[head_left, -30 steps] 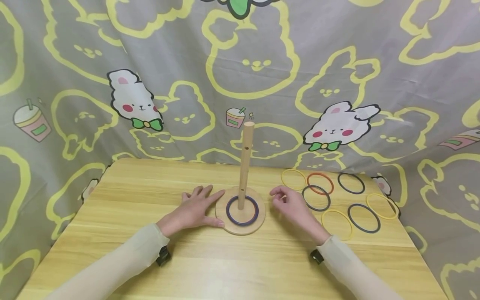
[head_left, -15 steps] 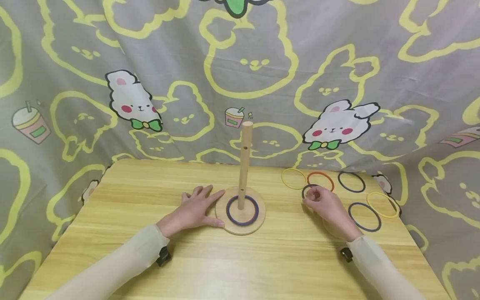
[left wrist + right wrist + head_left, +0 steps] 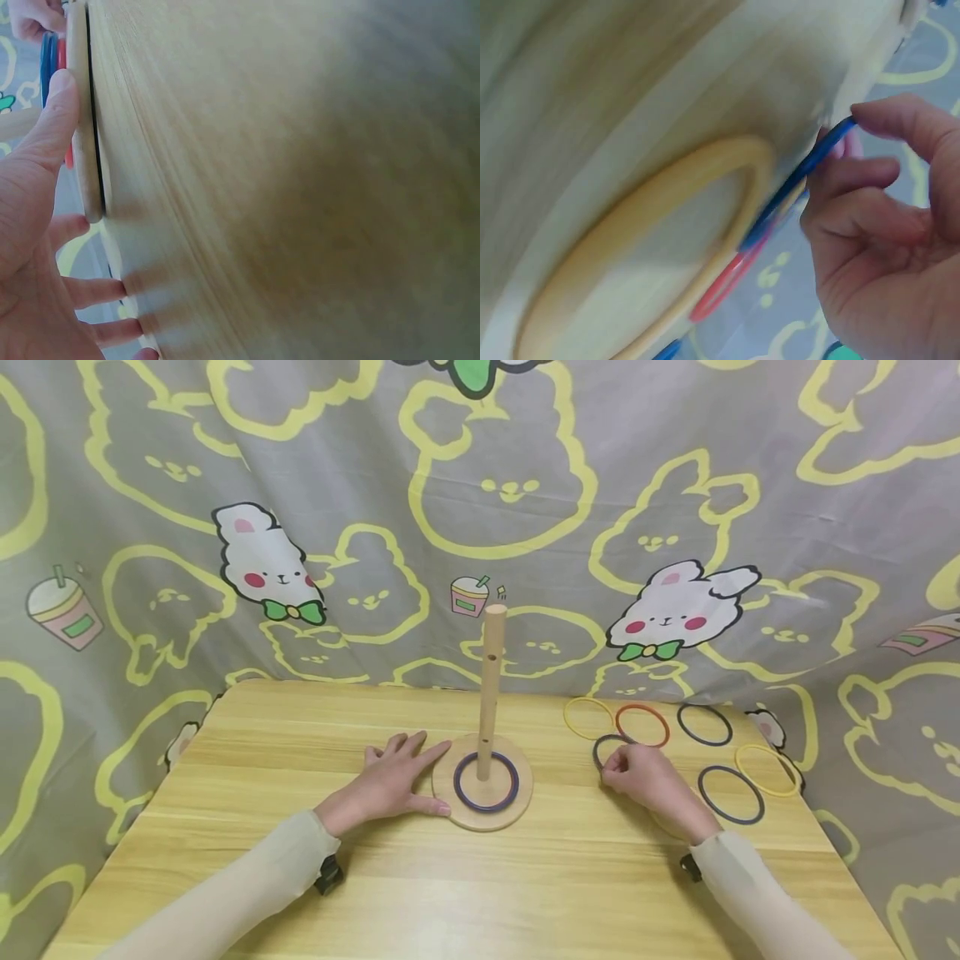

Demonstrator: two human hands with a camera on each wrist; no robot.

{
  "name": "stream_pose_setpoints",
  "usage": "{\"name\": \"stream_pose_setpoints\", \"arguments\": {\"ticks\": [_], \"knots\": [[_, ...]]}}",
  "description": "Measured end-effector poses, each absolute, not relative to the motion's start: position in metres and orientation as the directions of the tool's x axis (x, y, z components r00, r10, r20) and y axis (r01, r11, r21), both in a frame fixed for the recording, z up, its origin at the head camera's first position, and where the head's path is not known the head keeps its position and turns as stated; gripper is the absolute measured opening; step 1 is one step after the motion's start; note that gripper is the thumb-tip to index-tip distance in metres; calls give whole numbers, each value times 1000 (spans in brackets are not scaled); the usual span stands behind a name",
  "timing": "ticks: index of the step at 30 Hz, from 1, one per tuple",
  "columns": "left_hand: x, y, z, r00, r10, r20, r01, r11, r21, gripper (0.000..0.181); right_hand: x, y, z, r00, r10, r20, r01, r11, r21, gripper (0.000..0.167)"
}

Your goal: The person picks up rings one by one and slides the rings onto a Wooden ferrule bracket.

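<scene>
My left hand (image 3: 382, 787) has its fingers spread and touches the left edge of the round wooden base (image 3: 483, 821). A wooden post (image 3: 491, 693) rises from that base. Blue rings (image 3: 48, 64) and a red ring (image 3: 62, 52) lie stacked around the post's foot, as the left wrist view shows. Off to the right, my right hand (image 3: 652, 787) pinches a blue ring (image 3: 799, 176) between thumb and fingertip. In the right wrist view this ring is tilted up from the table, and part of it is hidden behind the fingers.
Around the right hand lie a yellow ring (image 3: 588, 737), a red ring (image 3: 667, 727), dark blue rings (image 3: 703, 743) and another yellow ring (image 3: 767, 794). A nearer yellow ring (image 3: 562, 296) is mostly covered in the head view. A patterned curtain (image 3: 360, 468) hangs behind the wooden table (image 3: 465, 893).
My right hand has moved right from beside the base to the loose rings and taken hold of a blue one, which has shifted slightly left. The left hand has stayed put.
</scene>
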State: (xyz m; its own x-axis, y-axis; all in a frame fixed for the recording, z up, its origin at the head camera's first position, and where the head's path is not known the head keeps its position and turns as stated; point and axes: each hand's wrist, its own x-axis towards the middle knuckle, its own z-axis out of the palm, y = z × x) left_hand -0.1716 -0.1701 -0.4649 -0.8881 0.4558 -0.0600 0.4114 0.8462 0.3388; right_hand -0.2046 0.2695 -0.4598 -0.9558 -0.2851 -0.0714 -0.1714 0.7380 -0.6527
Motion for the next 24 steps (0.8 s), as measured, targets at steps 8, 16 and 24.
{"name": "stream_pose_setpoints", "arguments": {"ticks": [8, 16, 24], "knots": [[-170, -170, -464, -889, 454, -59, 408, 844, 348, 107, -177, 238, -428, -930, -369, 12, -299, 733, -611, 5], [-171, -170, -464, -889, 453, -62, 407, 846, 345, 106, -156, 218, -393, -922, -355, 152, -364, 664, -653, 8], [-170, -169, -462, -888, 456, -54, 413, 845, 339, 107, -142, 198, -353, -832, -404, 381, -550, 500, -669, 19]]}}
